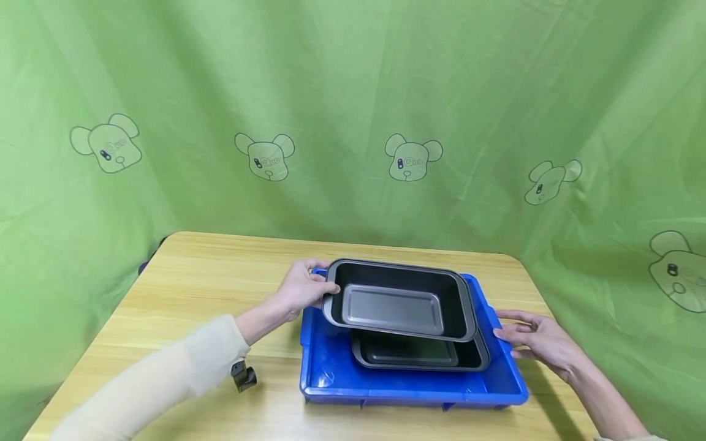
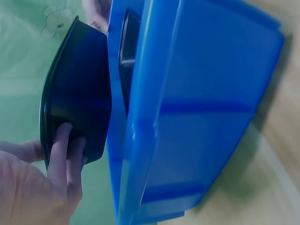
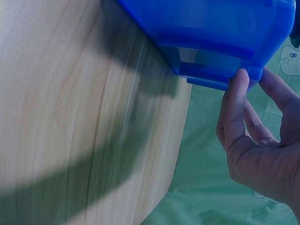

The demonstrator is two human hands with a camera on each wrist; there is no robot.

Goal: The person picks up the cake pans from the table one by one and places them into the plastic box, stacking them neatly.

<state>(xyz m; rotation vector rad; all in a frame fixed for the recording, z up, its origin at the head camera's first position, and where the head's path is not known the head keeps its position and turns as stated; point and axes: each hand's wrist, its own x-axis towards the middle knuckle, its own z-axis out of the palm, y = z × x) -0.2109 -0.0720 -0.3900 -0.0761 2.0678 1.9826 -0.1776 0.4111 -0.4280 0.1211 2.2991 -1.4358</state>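
My left hand [image 1: 302,286] holds a dark loaf pan [image 1: 393,306] by its left end, thumb over the rim and fingers beneath. The pan is raised and tilted above a blue plastic bin [image 1: 336,391]. In the left wrist view the fingers [image 2: 60,147] press against the outside of the loaf pan [image 2: 77,82]. A second dark loaf pan [image 1: 421,360] lies inside the bin, partly hidden under the raised one. At the bin's right side my right hand [image 1: 543,344] pinches the rim; the right wrist view shows the hand [image 3: 262,154] at the rim's corner.
The bin stands on a light wooden table [image 1: 220,263]. A small black object [image 1: 243,375] appears beside the left sleeve [image 1: 165,367]. Green curtains [image 1: 342,92] with printed mouse heads hang behind and around the table.
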